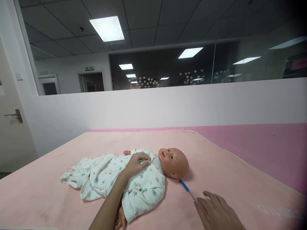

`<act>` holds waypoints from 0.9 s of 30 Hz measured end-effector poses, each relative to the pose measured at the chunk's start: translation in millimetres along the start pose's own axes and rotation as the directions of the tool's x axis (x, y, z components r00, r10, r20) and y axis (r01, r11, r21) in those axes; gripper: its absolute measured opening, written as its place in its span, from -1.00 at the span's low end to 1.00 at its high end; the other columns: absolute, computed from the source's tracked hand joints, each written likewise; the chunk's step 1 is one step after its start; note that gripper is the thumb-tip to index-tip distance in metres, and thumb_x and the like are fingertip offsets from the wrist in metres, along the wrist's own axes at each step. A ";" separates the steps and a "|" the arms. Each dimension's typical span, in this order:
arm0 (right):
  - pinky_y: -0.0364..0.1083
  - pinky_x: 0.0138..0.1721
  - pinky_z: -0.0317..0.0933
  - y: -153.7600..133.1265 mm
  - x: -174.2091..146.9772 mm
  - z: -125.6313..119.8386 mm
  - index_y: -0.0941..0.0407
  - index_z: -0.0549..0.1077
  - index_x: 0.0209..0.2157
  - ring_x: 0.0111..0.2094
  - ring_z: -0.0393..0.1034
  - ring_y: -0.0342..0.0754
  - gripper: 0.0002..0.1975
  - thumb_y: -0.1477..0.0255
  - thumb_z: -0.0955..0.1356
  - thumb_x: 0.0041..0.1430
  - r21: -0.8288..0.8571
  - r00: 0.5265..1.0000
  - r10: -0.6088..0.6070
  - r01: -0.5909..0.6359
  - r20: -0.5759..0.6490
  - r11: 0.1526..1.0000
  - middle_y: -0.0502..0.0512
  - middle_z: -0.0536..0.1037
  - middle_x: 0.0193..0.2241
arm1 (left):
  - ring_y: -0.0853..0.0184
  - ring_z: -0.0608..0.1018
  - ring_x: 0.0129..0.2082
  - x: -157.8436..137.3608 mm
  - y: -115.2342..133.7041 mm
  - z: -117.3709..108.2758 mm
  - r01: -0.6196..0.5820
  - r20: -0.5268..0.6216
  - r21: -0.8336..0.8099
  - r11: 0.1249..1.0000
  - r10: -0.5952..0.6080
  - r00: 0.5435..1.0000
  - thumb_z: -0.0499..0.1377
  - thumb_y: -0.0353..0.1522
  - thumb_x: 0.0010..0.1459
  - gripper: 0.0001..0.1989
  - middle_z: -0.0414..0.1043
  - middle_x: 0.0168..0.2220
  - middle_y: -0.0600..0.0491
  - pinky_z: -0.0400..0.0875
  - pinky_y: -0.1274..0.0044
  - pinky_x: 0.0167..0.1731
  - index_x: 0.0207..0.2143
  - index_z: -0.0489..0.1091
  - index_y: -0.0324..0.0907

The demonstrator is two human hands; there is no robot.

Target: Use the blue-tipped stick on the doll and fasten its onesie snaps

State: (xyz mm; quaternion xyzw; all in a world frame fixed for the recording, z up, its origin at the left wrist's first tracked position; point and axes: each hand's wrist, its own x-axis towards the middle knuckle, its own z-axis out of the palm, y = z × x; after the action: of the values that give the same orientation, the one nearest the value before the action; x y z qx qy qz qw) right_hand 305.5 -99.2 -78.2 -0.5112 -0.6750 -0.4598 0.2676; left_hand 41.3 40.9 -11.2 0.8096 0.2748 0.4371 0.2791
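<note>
A baby doll (174, 161) in a white patterned sleepsuit (107, 179) lies on its back on a pink blanket (216, 166), head toward the right. My left hand (135, 164) rests on the doll's chest, fingers curled on the suit near the collar. My right hand (217, 210) lies flat on the blanket at the lower right, fingers apart, its fingertips touching the near end of a thin blue-tipped thermometer-like stick (187, 188). That stick lies on the blanket just below the doll's head.
The pink blanket covers a wide bed; a darker pink sheet (263, 147) shows at the right. A white partition wall (168, 105) with dark windows stands behind. A door with a handle (14, 115) is at the far left.
</note>
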 end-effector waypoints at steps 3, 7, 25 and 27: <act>-0.02 -0.35 0.20 -21.8 42.1 2.8 0.09 0.44 -0.40 -0.27 0.32 0.03 -0.80 0.39 0.20 0.11 0.178 0.983 0.183 -0.179 -0.006 0.968 0.17 0.45 -0.34 | 0.26 0.45 -0.26 -1.1 1.1 -0.2 0.007 -0.011 -0.016 1.000 -0.007 1.000 0.13 -0.40 -0.01 -0.87 0.46 -0.32 -0.04 0.27 0.50 -0.22 -0.43 0.49 -0.15; -0.04 -0.21 0.23 -67.0 108.4 18.9 0.12 0.35 -0.16 -0.21 0.31 -0.03 -0.74 0.48 0.18 0.10 0.601 0.970 0.144 -0.236 0.198 0.764 0.12 0.45 -0.27 | 0.28 0.44 -0.28 -1.2 2.0 0.1 0.026 -0.013 -0.069 0.997 -0.027 1.000 0.12 -0.41 -0.01 -0.88 0.45 -0.34 -0.03 0.27 0.52 -0.23 -0.41 0.46 -0.18; -0.09 -0.28 0.24 -112.2 124.7 76.9 0.14 0.25 -0.20 -0.33 0.27 -0.11 -0.76 0.57 0.19 0.03 0.900 0.896 0.395 -0.329 0.203 0.286 0.08 0.36 -0.37 | 0.36 0.44 -0.34 -3.6 -6.4 -0.1 0.085 -0.036 0.005 0.996 -0.085 0.996 0.11 -0.36 0.05 -0.85 0.42 -0.40 0.07 0.30 0.54 -0.28 -0.32 0.42 -0.18; -0.09 -0.27 0.25 -112.5 123.3 78.3 0.14 0.26 -0.19 -0.32 0.28 -0.11 -0.77 0.55 0.19 0.06 0.906 0.888 0.418 -0.325 0.193 0.272 0.09 0.37 -0.35 | 0.36 0.43 -0.35 -4.4 -5.0 -0.9 0.075 -0.069 0.047 0.996 -0.071 0.995 0.14 -0.35 0.02 -0.84 0.43 -0.39 0.06 0.31 0.53 -0.29 -0.33 0.45 -0.17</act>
State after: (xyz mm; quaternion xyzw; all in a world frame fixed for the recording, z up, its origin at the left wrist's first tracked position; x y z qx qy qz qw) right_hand 167.6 19.4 -48.8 -0.3964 -0.6630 0.0504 0.6331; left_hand 37.5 41.5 -16.8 0.7904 0.3242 0.4469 0.2654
